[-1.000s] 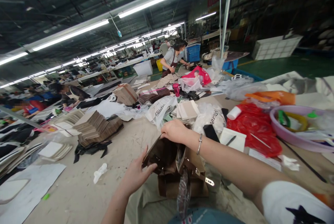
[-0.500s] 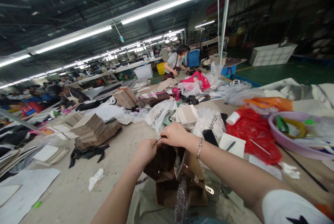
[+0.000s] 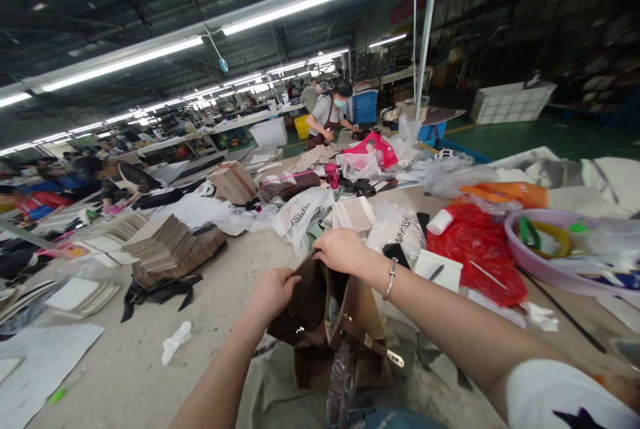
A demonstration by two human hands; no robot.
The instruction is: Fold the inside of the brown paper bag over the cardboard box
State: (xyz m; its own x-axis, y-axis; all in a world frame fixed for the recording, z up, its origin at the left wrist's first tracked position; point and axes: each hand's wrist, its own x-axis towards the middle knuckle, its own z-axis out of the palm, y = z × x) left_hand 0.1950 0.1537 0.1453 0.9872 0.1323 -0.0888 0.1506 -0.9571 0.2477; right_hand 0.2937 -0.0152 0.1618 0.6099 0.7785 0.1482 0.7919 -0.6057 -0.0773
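Observation:
A brown leather bag [image 3: 327,322] with metal fittings stands on the worktable [image 3: 150,369] right in front of me. My left hand [image 3: 273,292] is closed on the top edge of its dark brown left panel. My right hand [image 3: 343,250], with a silver bracelet on the wrist, grips the bag's upper rim from the far side. Between the two hands the mouth of the bag is spread apart. A strip of clear plastic [image 3: 340,382] hangs down the bag's front.
A stack of brown cut pieces [image 3: 170,249] lies left, white scrap [image 3: 175,342] nearer. Behind the bag are plastic bags [image 3: 303,212], a pile of beige cards [image 3: 353,214], a red bag [image 3: 480,249] and a purple basin [image 3: 565,249] at right. Other people work at tables farther back.
My left hand went from open beside the bag to closed on its left top edge. Both hands have since drawn the bag's mouth wider, and the view shifted slightly.

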